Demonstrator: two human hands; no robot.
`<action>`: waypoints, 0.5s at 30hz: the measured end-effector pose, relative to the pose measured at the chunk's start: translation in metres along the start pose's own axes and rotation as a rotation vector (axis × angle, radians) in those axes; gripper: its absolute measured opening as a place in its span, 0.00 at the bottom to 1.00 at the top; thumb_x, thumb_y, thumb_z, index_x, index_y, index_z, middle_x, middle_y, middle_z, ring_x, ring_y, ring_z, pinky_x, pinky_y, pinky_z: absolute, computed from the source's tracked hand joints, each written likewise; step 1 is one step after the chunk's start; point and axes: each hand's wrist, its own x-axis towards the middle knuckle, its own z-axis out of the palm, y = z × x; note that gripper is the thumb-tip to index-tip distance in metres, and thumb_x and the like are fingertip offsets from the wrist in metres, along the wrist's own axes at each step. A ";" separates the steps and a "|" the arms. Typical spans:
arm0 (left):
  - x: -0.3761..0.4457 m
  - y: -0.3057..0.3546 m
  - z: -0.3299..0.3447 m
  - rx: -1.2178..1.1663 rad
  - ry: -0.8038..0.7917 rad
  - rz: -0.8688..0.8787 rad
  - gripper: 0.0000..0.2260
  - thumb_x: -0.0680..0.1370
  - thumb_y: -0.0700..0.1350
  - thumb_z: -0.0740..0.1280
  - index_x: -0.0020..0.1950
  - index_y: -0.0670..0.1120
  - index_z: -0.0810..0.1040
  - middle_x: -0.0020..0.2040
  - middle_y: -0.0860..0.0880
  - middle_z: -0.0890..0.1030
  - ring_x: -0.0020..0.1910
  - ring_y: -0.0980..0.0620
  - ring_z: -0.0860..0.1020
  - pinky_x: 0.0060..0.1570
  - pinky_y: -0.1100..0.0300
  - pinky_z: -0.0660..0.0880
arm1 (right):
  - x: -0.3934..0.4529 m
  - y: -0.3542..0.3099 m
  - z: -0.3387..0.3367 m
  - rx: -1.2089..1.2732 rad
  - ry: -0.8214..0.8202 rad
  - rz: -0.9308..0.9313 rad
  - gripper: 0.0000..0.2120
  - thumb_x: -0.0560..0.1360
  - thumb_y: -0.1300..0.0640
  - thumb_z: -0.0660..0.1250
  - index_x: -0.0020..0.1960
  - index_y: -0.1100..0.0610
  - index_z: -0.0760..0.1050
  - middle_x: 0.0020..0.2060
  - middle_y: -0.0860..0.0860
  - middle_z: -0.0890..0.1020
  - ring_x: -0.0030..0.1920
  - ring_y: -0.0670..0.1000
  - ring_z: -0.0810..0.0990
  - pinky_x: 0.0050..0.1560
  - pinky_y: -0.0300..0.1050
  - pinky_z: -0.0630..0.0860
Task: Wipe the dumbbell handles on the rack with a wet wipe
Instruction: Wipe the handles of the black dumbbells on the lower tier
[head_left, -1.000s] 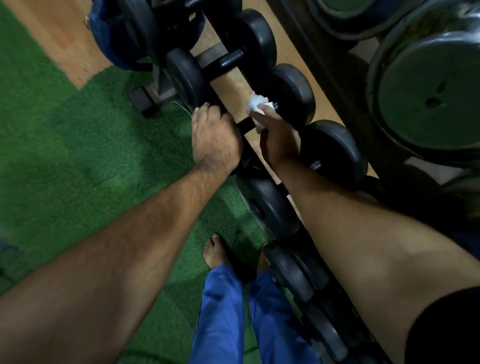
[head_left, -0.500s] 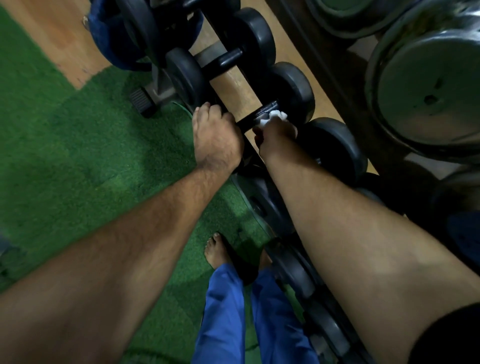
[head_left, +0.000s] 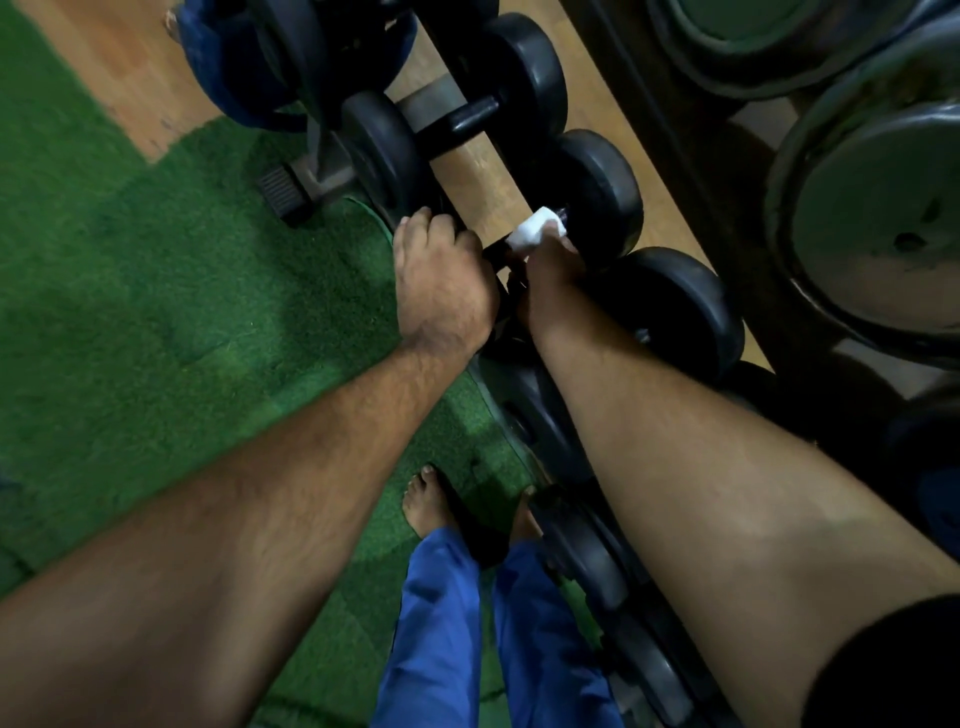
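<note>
Right hand (head_left: 550, 280) fingers curl round the wet wipe (head_left: 535, 232), pinching it onto the dumbbell handle (head_left: 498, 250) at its far end, against the outer weight head (head_left: 597, 197). Left hand (head_left: 441, 280) fingers curl over the near head, steadying it. Handle's long axis runs from left hand up-right to the wipe; judged next stroke: back along it toward the left hand.

Honestly can't read any text here. The dumbbells (head_left: 597, 197) and the big plates (head_left: 872, 208) on the far right show no legible numbers or brands.
</note>
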 end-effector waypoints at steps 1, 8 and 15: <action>0.000 0.000 0.000 0.004 0.009 0.003 0.12 0.75 0.47 0.64 0.49 0.42 0.83 0.53 0.42 0.79 0.67 0.39 0.71 0.73 0.44 0.61 | 0.004 0.002 0.007 -0.023 0.042 -0.028 0.17 0.81 0.46 0.61 0.57 0.57 0.79 0.45 0.57 0.84 0.45 0.58 0.84 0.51 0.54 0.82; 0.001 0.000 0.004 0.011 0.034 -0.007 0.09 0.72 0.44 0.66 0.45 0.41 0.83 0.50 0.42 0.80 0.64 0.39 0.73 0.71 0.43 0.64 | 0.003 -0.001 0.013 -0.196 0.133 -0.146 0.20 0.80 0.44 0.62 0.60 0.58 0.79 0.55 0.56 0.83 0.56 0.56 0.81 0.55 0.44 0.74; 0.000 -0.002 0.003 0.000 0.026 0.009 0.08 0.72 0.43 0.66 0.45 0.42 0.83 0.51 0.42 0.80 0.64 0.39 0.73 0.71 0.43 0.64 | 0.022 0.005 -0.004 -0.324 0.082 -0.189 0.28 0.72 0.34 0.66 0.54 0.58 0.83 0.45 0.56 0.86 0.47 0.57 0.85 0.50 0.48 0.80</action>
